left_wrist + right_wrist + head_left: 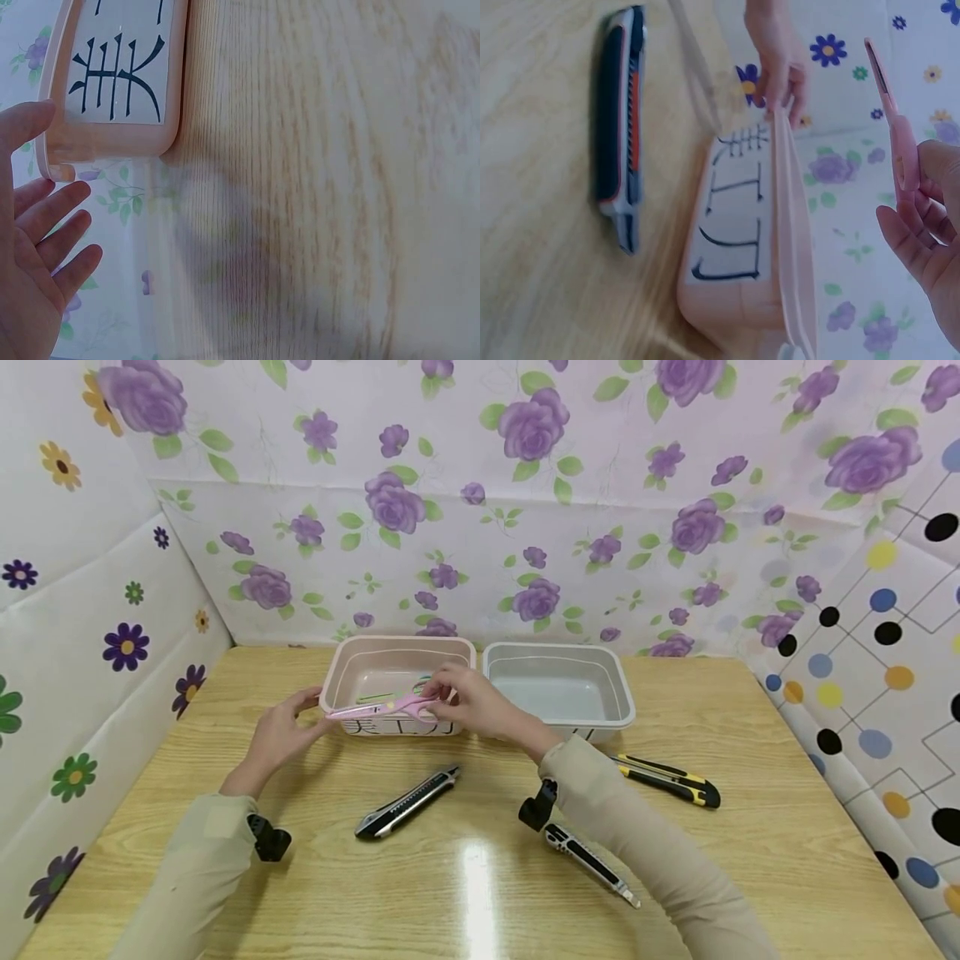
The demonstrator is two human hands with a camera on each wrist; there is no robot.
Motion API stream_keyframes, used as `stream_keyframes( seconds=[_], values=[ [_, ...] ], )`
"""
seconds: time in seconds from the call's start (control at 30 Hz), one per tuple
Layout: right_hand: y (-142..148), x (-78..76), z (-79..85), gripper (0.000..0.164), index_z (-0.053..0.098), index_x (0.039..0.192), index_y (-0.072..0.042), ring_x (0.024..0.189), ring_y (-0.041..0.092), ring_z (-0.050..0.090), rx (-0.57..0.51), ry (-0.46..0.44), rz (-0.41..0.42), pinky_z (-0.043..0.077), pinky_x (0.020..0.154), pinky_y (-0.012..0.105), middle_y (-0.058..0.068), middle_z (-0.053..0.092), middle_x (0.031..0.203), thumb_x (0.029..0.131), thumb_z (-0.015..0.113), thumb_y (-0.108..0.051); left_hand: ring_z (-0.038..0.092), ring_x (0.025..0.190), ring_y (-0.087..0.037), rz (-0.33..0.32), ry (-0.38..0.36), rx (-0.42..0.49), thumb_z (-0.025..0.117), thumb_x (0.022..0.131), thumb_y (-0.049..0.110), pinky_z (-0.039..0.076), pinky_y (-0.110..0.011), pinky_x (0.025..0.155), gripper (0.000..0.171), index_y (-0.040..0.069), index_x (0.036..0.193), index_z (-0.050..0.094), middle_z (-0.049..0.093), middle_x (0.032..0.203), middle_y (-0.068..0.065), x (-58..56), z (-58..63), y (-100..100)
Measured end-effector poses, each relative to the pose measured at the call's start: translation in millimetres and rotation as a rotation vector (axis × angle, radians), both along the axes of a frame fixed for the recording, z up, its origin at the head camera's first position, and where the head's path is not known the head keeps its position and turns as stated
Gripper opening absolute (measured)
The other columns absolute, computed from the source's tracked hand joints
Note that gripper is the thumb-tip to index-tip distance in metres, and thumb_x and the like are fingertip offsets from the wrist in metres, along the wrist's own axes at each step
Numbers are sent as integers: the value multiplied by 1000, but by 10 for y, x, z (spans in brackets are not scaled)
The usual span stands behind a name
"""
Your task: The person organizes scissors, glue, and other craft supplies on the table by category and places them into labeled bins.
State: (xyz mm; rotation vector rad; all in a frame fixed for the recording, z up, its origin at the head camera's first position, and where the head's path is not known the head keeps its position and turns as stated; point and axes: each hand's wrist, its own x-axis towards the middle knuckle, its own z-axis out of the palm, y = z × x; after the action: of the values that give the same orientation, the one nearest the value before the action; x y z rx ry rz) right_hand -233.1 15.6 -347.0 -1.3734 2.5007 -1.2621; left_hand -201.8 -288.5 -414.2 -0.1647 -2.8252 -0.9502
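Pink scissors (410, 702) are pinched by the handles in my right hand (467, 700), above the front rim of the pink basket (401, 646). Their closed blades point left. My left hand (279, 737) holds the basket's front left corner, thumb (30, 124) on the rim, with the other fingers spread beside it. A label (116, 75) with large dark characters covers the basket's front. Inside, a green-handled item (375, 698) lies partly hidden behind the scissors and right hand.
A grey basket (626, 703) stands right of the pink one. On the wooden table (315, 893) lie a black-and-silver utility knife (407, 803), a yellow-and-black utility knife (667, 779), and a silver-and-black utility knife (591, 862) beside the right sleeve. Patterned sheets (465, 510) enclose the table.
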Motion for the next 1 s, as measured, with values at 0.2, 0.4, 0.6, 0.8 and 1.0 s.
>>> stream_keyframes(
  seconds=[0.2,0.4,0.6,0.8,1.0],
  values=[
    [33,-152,-1,10,63,93,2,75,15,55,-18,16,-34,51,64,24,9,57,88,83,63,-1,43,116,-45,-1,-18,16,60,85,43,34,-61,91,68,1,134,40,52,124,-23,-3,-14,-4],
    [42,-254,-40,12,64,94,2,75,16,55,-3,16,-80,50,64,21,9,56,88,83,62,-1,43,116,-45,2,-22,24,60,84,43,34,-61,91,69,1,134,40,53,124,-23,-1,-28,-1],
    [28,-336,-46,12,65,95,4,75,17,55,-4,11,-101,49,63,19,12,58,90,84,62,-1,43,116,-44,3,-10,24,60,84,43,35,-59,91,68,1,134,41,54,123,-22,4,-27,2],
    [4,-415,-31,13,65,95,3,76,19,56,-8,62,-96,47,67,20,12,59,88,84,61,-2,44,116,-44,4,-1,24,61,84,42,37,-59,90,68,0,134,41,54,123,-22,5,-26,0],
    [-11,-474,-60,15,66,97,2,77,18,55,27,54,-127,46,66,21,11,58,89,86,60,-5,47,114,-43,1,18,28,62,84,39,37,-58,90,66,-1,132,42,54,122,-23,-8,-41,1]
  ],
)
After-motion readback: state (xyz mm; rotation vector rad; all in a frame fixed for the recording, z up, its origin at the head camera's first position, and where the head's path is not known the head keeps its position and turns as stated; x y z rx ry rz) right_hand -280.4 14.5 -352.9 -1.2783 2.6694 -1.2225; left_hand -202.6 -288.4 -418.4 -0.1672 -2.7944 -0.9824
